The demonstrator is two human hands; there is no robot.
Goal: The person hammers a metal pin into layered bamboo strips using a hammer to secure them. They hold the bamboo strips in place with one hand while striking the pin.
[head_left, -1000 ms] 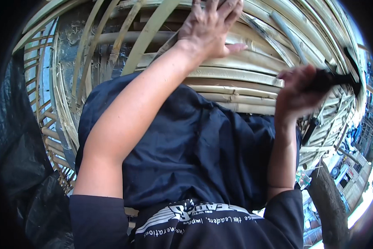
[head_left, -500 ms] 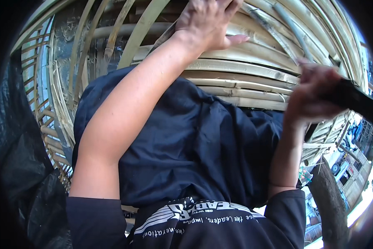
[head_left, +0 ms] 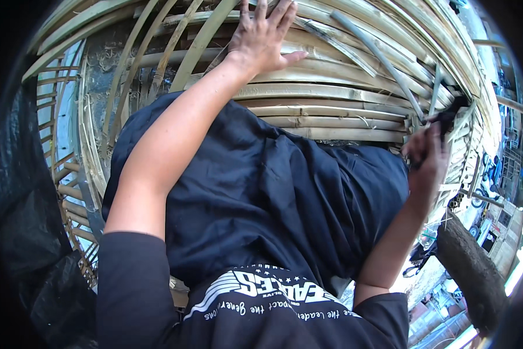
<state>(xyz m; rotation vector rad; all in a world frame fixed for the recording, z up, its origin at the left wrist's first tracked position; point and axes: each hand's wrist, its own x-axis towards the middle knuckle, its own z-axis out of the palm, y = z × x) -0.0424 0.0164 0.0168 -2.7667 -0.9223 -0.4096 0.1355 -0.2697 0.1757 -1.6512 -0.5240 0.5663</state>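
Note:
My left hand (head_left: 260, 36) rests on the bamboo slats (head_left: 319, 92), fingers spread and thumb out to the side. At the right, my right hand (head_left: 427, 152) is wrapped round a dark tool (head_left: 452, 111), whose dark end reaches up to the slat ends by the right edge. Blur and the fingers hide its exact kind. Between the hands, a thin grey strip (head_left: 379, 58) lies slantwise over the slats, and a split piece of bamboo (head_left: 338, 46) lies beside it.
Dark cloth (head_left: 261, 192) covers my lap below the slats. Upright bamboo strips (head_left: 200, 43) cross at the upper left, beside black plastic sheeting (head_left: 23, 232). A thick wooden post (head_left: 473, 267) stands at the lower right, with a yard and vehicles beyond.
My right hand has swung with the dark tool, whose end now points up toward the slat ends instead of out to the right. My left hand appears farther left as the view shifts.

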